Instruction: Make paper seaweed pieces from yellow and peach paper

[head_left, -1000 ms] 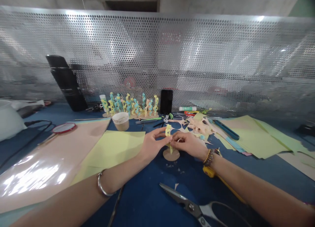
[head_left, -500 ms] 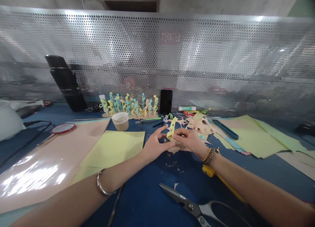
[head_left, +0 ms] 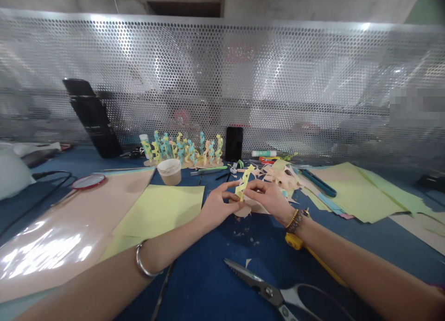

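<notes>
My left hand [head_left: 219,205] and my right hand [head_left: 266,200] meet above the blue mat [head_left: 205,270], their fingertips pinching a zigzag yellow paper strip [head_left: 244,182] from either side. Its lower end sits on a round peach card base [head_left: 246,210], partly hidden behind my fingers and tilted off the mat. Below my right wrist lies a yellow-handled utility knife [head_left: 295,241]. Large steel kitchen scissors [head_left: 267,291] rest closed near the front, under both forearms. A pile of peach paper scraps [head_left: 282,178] lies just beyond my right hand.
A row of cut-paper figures on card bases [head_left: 182,149] stands at the back with a paper cup [head_left: 169,171], a black phone [head_left: 233,144] and a glue stick [head_left: 264,153]. Coloured paper sheets [head_left: 156,214] cover both sides. A perforated metal screen [head_left: 222,84] closes the far edge.
The round card base has risen off the mat and tilted, carried up between my hands with the yellow strip. My fingers have shifted their hold on the strip.
</notes>
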Demonstrator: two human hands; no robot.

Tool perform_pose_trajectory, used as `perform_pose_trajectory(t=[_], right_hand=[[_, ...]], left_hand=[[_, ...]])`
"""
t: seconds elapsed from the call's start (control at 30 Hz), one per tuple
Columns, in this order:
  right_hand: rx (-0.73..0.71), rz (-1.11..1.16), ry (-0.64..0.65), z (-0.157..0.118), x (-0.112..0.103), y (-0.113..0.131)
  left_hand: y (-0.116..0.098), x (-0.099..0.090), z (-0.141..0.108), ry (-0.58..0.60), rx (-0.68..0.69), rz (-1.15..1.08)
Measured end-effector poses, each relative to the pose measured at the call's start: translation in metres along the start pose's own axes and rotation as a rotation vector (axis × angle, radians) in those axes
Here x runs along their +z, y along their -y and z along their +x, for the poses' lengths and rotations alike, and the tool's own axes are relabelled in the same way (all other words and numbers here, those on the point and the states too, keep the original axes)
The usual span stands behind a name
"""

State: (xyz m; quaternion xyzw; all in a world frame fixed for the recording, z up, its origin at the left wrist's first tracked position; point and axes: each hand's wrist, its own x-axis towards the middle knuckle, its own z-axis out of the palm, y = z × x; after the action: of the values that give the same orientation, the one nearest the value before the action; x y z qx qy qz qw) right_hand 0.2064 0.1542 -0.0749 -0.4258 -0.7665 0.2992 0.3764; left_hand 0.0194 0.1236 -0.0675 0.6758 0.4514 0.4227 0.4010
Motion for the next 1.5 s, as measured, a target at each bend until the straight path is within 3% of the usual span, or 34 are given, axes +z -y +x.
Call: perform_pose_trajectory(t=[0.83,1.27,1.5], right_hand=[[-0.041,-0.032,-0.006,-0.001,0.001,0.004],[0.12,-0.16,-0.003,0.0,0.003,0.001],[0.106,-0.159,-0.005,-0.001,0.004,0.009]], left_hand=[[-0.001,0.0,0.001,-0.05,0.027,0.008],[0.012,0.002,0.003,-0.069,0.039,0.041],[0.015,0.004,0.006,-0.074,0.022,0.01]])
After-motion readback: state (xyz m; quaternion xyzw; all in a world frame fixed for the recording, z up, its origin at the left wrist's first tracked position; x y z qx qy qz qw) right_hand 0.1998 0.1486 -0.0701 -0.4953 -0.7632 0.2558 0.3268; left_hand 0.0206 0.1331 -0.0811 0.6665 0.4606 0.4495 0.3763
